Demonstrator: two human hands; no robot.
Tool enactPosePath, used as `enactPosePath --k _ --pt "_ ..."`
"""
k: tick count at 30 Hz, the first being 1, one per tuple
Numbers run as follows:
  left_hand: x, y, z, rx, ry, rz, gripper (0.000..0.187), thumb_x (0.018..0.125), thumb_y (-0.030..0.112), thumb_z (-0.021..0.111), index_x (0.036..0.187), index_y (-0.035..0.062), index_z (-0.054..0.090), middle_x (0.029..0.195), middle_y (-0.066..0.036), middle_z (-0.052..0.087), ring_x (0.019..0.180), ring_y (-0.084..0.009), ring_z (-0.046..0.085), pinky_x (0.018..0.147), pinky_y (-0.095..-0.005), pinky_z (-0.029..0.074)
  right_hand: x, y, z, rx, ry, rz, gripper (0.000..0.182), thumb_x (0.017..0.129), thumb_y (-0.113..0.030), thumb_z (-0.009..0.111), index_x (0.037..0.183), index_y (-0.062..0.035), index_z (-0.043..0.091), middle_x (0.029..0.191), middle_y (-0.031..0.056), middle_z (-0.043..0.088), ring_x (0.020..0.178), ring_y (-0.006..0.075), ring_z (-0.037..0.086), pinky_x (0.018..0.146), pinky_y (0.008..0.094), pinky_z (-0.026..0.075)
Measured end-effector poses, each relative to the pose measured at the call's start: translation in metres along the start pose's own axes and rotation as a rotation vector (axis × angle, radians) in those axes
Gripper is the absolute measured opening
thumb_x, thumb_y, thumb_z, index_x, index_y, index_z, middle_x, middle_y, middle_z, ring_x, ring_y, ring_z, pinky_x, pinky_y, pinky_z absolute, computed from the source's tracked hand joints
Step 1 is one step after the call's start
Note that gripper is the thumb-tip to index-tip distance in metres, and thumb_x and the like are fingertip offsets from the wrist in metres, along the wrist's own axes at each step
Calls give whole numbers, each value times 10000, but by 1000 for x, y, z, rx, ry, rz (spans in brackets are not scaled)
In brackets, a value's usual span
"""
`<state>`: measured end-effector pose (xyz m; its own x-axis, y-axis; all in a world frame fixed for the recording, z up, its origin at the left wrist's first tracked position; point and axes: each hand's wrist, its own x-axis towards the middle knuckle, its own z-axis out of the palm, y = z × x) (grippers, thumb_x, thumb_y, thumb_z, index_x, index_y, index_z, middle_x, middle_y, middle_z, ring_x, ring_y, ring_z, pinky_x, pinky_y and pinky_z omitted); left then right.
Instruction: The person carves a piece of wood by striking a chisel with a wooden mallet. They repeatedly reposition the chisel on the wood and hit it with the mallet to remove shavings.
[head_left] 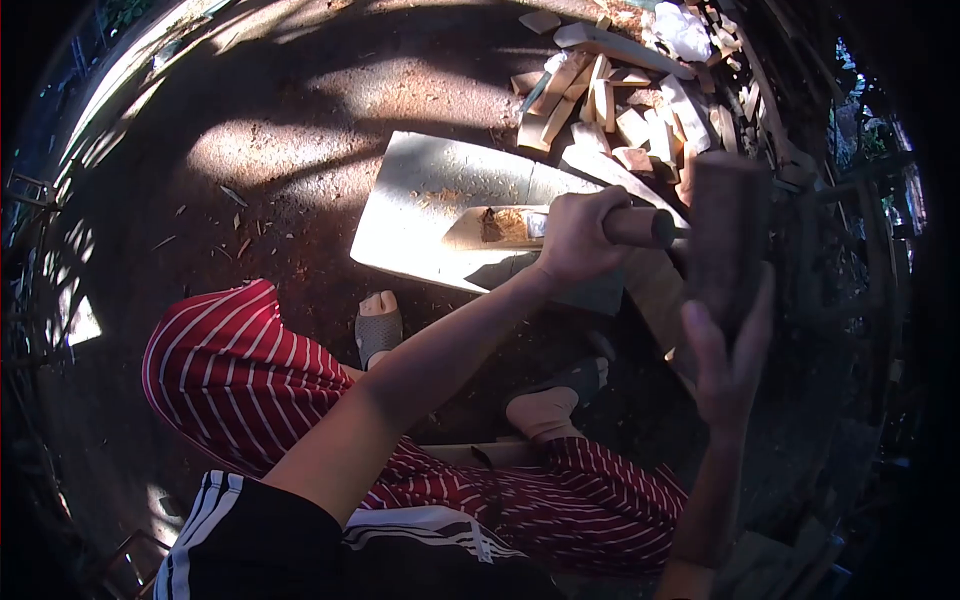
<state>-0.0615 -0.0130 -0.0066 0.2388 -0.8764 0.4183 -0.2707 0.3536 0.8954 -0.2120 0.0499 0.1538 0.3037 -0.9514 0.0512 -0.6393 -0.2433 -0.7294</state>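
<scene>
My left hand is closed round a chisel, its round wooden handle sticking out to the right of my fist. The chisel's pale metal blade points left, at a rough brown hollow in a piece of wood with a pointed end. That wood lies on a thick pale board strewn with shavings. On the right, my right hand grips a dark wooden mallet, blurred by motion and raised just beyond the chisel handle's end. My left fist hides part of the workpiece.
A heap of cut wood pieces lies behind the board at the upper right, with a white crumpled bag on it. My sandalled feet are close to the board's near edge. Chips are scattered on the dirt ground.
</scene>
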Motion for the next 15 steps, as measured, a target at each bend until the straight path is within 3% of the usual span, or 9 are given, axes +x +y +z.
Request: enactPosePath --k 1,2,4,6,8,9,11,13,15 --pt "0 -2 1 -18 10 -22 279 605 214 757 824 101 626 712 -129 652 689 -339 655 616 -416 508 -3 12 6 347 140 -91 826 852 -291 640 1413 144 218 1268 271 521 1177 308 515 1005 373 376" --pt "-2 -6 1 -15 13 -33 279 605 214 757 824 101 626 712 -129 652 689 -339 655 616 -416 508 -1 17 13 348 129 -85 826 852 -291 640 1413 144 218 1268 271 521 1177 308 515 1005 373 376" --pt "-3 -6 -2 -39 23 14 287 602 197 753 842 92 635 724 -144 654 692 -342 657 616 -415 510 4 20 24 -267 29 -132 597 819 -249 677 1257 78 436 1023 172 631 930 224 621 845 325 471" --pt "2 -1 -3 -115 23 53 282 612 181 748 852 76 644 722 -152 653 692 -343 661 610 -399 507 6 23 19 -148 -6 -115 548 843 -223 652 1270 52 447 1130 130 590 1010 164 563 886 292 445" --pt "-4 -1 -9 -124 20 -44 266 624 167 749 841 55 643 717 -155 651 696 -340 667 607 -380 504 6 23 24 435 49 31 506 867 -208 631 1277 34 458 1178 112 555 1047 145 538 907 277 430" --pt "-5 -6 -14 -90 77 59 239 638 142 749 812 38 622 677 -147 626 626 -238 665 587 -344 487 11 44 32 614 93 115 456 887 -209 607 1257 23 475 1150 90 556 1012 117 537 886 272 436" --pt "-14 -13 -26 -107 88 14 174 707 120 739 774 36 602 663 -95 607 609 -173 624 577 -330 476 27 76 65 682 133 193 423 882 -231 614 1205 18 502 1044 74 582 923 108 552 853 290 463" --pt "-17 -14 -36 -171 161 -18 148 761 60 715 740 27 572 633 -40 573 595 -83 539 558 -291 448 39 87 92 371 -96 416 538 864 -379 625 1204 11 478 981 136 636 837 211 643 790 369 514" --pt "-25 -25 -43 -310 208 -70 149 812 20 675 735 27 548 653 3 551 599 -52 518 536 -232 427 48 131 136 -156 -100 322 677 830 -510 600 1243 0 433 927 221 667 780 358 683 723 471 533"
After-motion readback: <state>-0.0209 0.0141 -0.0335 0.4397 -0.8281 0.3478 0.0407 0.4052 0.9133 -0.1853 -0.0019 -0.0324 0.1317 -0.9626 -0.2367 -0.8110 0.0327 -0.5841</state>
